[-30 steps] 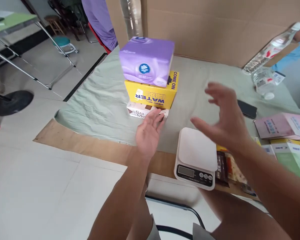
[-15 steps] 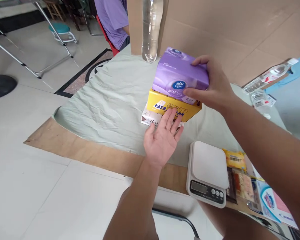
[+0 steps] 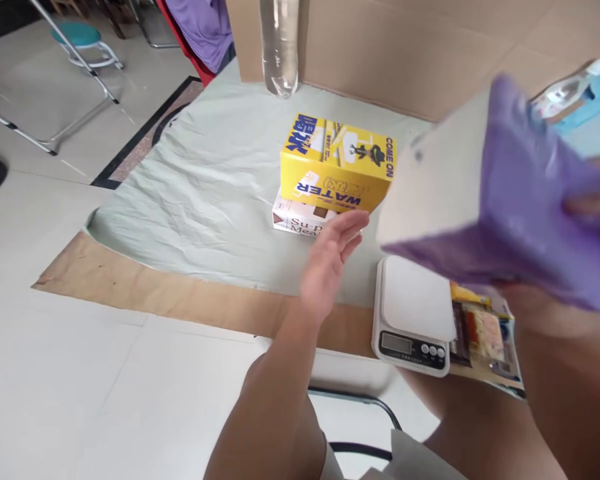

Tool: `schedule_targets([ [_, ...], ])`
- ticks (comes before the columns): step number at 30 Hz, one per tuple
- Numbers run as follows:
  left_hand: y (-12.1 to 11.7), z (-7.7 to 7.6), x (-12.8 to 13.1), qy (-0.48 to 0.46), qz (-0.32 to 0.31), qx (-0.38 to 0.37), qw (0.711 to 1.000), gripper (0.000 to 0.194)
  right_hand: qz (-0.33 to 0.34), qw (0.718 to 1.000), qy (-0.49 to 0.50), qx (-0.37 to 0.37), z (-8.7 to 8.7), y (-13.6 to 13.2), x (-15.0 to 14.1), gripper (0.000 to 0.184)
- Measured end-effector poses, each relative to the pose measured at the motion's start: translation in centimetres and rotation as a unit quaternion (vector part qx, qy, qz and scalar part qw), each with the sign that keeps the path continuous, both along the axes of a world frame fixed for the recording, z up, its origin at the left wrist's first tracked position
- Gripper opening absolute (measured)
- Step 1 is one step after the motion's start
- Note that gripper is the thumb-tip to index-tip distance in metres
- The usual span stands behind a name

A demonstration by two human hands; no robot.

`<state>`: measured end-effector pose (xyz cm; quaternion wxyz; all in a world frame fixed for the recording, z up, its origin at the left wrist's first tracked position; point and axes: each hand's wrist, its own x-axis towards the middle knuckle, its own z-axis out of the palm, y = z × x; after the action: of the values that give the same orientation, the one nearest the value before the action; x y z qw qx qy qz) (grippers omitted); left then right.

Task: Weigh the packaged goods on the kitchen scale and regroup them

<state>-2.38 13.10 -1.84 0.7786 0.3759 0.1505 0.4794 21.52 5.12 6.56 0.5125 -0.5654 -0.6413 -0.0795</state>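
Note:
My right hand (image 3: 597,200) grips a purple tissue pack (image 3: 510,200), held up close to the camera at the right and blurred by motion. A yellow box (image 3: 337,163) marked WATER sits on a white box (image 3: 300,221) on the pale green cloth (image 3: 205,187). My left hand (image 3: 330,263) is open with fingers stretched out, just in front of the two stacked boxes and close to the white one. A white kitchen scale (image 3: 413,317) stands to the right of that hand.
Snack packets (image 3: 483,330) lie right of the scale. A clear bottle (image 3: 279,43) hangs down at the top, before a cardboard wall (image 3: 405,47). Another bottle (image 3: 570,87) lies far right. A stool (image 3: 83,37), folding table legs and someone's purple garment (image 3: 200,23) are at the back left.
My right hand took hold of the purple tissue pack on top of the stack and lifted it off to the right, towards the camera. The left hand stayed by the boxes.

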Motion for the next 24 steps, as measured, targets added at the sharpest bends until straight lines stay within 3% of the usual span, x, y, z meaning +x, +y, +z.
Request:
schedule_targets([
  [1,-0.4,-0.4,0.7,0.034,0.007,0.022,0.999,0.049,0.001,0.998,-0.051,0.026,-1.0,-2.3,0.6,0.074],
  [4,-1.3,-1.5,2.1,0.132,-0.003,0.097,0.986,0.053,-0.026,0.987,-0.153,-0.032,-4.1,-7.1,1.4,0.061],
  [9,-1.8,-2.3,2.7,0.254,-0.040,0.228,0.939,0.059,0.004,0.984,-0.151,-0.099,-7.7,-8.8,1.4,0.052],
  [13,-2.3,-2.7,3.1,0.324,-0.029,0.283,0.902,0.064,0.038,0.978,-0.127,-0.159,-8.6,-8.8,1.8,0.053],
  [16,-2.6,-3.2,3.3,0.359,-0.013,0.296,0.885,0.063,0.035,0.993,-0.069,-0.093,-8.8,-9.9,1.6,0.054],
  [19,-2.6,-3.7,3.1,0.372,-0.004,0.303,0.877,0.063,-0.009,0.999,-0.024,-0.032,-9.0,-11.3,0.2,0.043],
  [24,-1.8,-4.0,2.5,0.332,-0.037,0.379,0.863,0.080,-0.038,0.996,0.005,-0.083,-9.3,-12.2,-1.7,0.039],
])
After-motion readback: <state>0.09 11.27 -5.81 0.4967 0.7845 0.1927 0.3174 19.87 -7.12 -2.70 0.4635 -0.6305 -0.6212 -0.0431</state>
